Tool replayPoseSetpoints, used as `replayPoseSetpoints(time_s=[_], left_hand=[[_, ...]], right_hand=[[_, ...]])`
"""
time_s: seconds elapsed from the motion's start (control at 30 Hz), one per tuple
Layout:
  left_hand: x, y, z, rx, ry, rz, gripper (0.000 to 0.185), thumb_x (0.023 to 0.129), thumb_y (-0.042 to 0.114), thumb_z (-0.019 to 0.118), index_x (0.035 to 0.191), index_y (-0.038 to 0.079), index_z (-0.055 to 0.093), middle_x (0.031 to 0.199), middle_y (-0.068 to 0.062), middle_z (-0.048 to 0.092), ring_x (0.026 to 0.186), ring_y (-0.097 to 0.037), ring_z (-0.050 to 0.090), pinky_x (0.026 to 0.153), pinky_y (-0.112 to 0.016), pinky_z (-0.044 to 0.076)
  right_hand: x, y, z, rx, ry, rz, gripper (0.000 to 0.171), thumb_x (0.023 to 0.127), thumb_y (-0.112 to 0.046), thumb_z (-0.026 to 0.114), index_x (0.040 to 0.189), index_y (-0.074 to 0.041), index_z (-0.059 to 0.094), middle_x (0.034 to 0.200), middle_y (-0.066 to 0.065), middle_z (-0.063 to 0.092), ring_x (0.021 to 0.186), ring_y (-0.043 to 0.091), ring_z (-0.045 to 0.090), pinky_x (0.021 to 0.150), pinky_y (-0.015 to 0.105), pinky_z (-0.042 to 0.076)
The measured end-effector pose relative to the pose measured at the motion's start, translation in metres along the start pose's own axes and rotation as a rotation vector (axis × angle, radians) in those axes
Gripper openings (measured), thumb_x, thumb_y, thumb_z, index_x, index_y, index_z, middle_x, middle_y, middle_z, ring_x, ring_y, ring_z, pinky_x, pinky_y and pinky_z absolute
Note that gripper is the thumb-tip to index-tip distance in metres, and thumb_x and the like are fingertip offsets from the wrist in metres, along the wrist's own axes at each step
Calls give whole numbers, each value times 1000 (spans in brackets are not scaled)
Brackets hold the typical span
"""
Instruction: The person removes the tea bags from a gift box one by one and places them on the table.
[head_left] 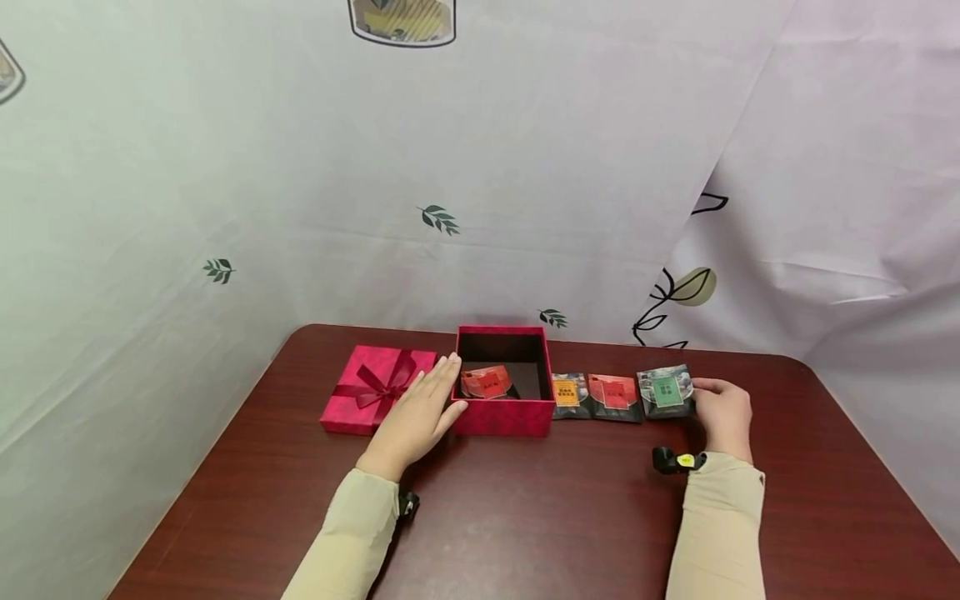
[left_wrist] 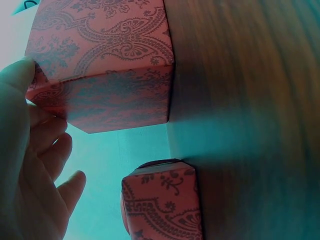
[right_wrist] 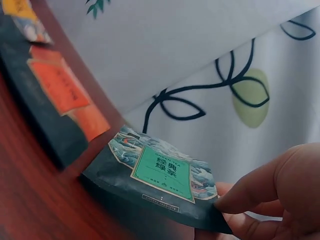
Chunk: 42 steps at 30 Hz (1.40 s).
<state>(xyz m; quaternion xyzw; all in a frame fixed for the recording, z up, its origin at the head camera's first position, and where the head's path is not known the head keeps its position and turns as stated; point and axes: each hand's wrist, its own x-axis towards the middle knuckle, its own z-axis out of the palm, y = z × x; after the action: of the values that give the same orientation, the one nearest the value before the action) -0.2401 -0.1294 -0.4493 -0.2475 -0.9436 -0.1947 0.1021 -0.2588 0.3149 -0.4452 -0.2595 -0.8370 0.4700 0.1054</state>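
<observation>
My right hand [head_left: 723,414] pinches the right edge of a green-labelled tea packet [head_left: 666,392], thumb on its front. In the right wrist view that tea packet [right_wrist: 162,175] tilts up at the table. My left hand [head_left: 420,412] rests at the left rim of an uncovered red box [head_left: 504,418], fingers extended; in the left wrist view its thumb and fingers touch the box corner [left_wrist: 100,95]. Inside the box lies a red-labelled tea packet [head_left: 487,383]. Between box and right hand lie another red-labelled packet [head_left: 615,397] and an orange-labelled packet [head_left: 572,396].
The red box lid [head_left: 371,387] with a dark red ribbon bow lies left of the box, partly behind my left hand. Everything stands on a dark red-brown wooden table [head_left: 525,517]. A pale printed cloth [head_left: 487,167] hangs behind the table's back edge.
</observation>
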Motion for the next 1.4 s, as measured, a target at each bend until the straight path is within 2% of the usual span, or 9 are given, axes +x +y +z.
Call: replayPoseSetpoints(time_s=[0.2, 0.47, 0.63, 0.8, 0.9, 1.03, 1.17, 1.27, 1.4], left_hand=[[1, -1, 1, -5, -4, -3, 73, 103, 42, 56, 161, 8, 27, 165, -11, 27, 153, -28, 24, 122, -49, 22], [1, -2, 2, -7, -5, -5, 72, 103, 41, 56, 160, 7, 29, 166, -9, 26, 154, -25, 21, 123, -48, 21], [1, -1, 2, -9, 0, 4, 72, 103, 41, 57, 160, 6, 29, 166, -11, 27, 154, -27, 22, 123, -50, 22], [1, -2, 2, -7, -4, -1, 72, 103, 41, 56, 161, 8, 27, 166, -10, 27, 154, -27, 23, 123, -49, 22], [1, -2, 2, -7, -8, -3, 72, 104, 42, 55, 161, 8, 27, 166, -10, 27, 154, -26, 22, 123, -49, 22], [1, -2, 2, -6, -1, 2, 72, 103, 41, 56, 160, 7, 28, 166, -10, 28, 154, -26, 22, 122, -50, 23], [1, -2, 1, -10, 5, 7, 72, 103, 39, 57, 160, 6, 29, 165, -12, 28, 153, -28, 23, 122, -51, 24], [1, -1, 1, -11, -1, -1, 72, 103, 40, 57, 160, 7, 28, 165, -11, 28, 153, -27, 23, 122, -50, 23], [1, -1, 0, -6, -7, -9, 72, 103, 42, 56, 161, 8, 28, 166, -10, 27, 154, -25, 21, 123, -48, 22]], right_hand=[[1, 6, 1, -9, -8, 15, 36, 96, -9, 54, 125, 9, 65, 123, 29, 60, 66, 8, 51, 53, 20, 45], [1, 10, 1, -86, -6, 3, 38, 96, -8, 48, 124, 9, 66, 116, 29, 63, 74, 19, 53, 55, 25, 44], [0, 11, -1, -104, -25, -1, 39, 96, -10, 47, 124, 11, 65, 116, 31, 62, 66, 15, 54, 55, 25, 45], [-1, 10, -7, -146, -60, -2, 45, 101, -20, 46, 127, 12, 62, 123, 34, 59, 92, 35, 61, 72, 38, 51], [-2, 9, -10, -161, -52, -15, 46, 99, -22, 46, 123, 12, 64, 104, 29, 66, 97, 38, 58, 75, 41, 49], [-3, 5, -13, -104, -66, -33, 45, 99, -23, 47, 120, 12, 65, 79, 11, 69, 73, 17, 61, 63, 27, 50], [-6, -4, -12, -64, -110, -49, 48, 103, -28, 48, 127, 11, 62, 97, 19, 70, 70, 6, 61, 60, 21, 52], [-11, -15, -10, -91, -122, -95, 49, 105, -31, 47, 129, 9, 62, 113, 28, 67, 75, 11, 64, 62, 23, 50], [-18, -30, -4, -99, -118, -182, 45, 105, -27, 47, 129, 7, 63, 116, 28, 68, 82, 20, 69, 60, 24, 50]])
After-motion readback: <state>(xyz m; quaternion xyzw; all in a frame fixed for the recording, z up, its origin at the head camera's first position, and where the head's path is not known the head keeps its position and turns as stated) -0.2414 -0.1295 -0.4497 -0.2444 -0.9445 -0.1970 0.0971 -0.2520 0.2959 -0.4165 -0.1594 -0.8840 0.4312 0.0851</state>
